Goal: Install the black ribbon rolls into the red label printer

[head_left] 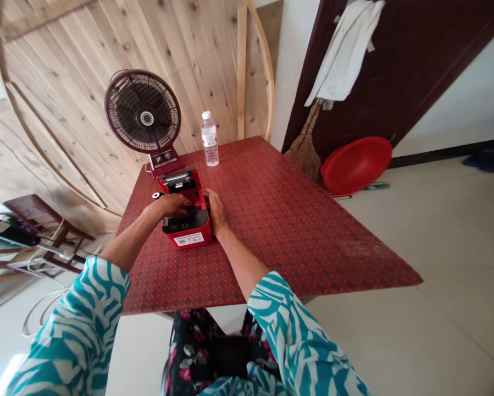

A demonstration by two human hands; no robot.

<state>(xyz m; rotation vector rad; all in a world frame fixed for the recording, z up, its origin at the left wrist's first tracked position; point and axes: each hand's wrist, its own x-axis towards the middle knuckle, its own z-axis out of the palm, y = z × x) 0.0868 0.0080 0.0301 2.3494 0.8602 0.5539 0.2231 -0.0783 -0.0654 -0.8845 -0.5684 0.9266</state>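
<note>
A red and black receipt printer (189, 236) stands on the table with its lid (178, 179) raised at the back. From the left, my left hand (172, 205) reaches over it, fingers bent down together into the open compartment. Its fingertips are hidden, and I cannot see what they hold. My right hand (216, 212) grips the printer's right side, fingers along the wall and the thumb not clearly visible. Just left of the raised lid lies a small white roll (156, 196) with a dark centre, partly covered by my left hand and the printer.
Behind the printer stands a dark red fan (146, 118), and a water bottle (210, 144) is to its right. The table (279, 220) has a red patterned cover. A broom (306, 143) and red basin (356, 165) are beyond its right edge; a chair (49, 225) is left.
</note>
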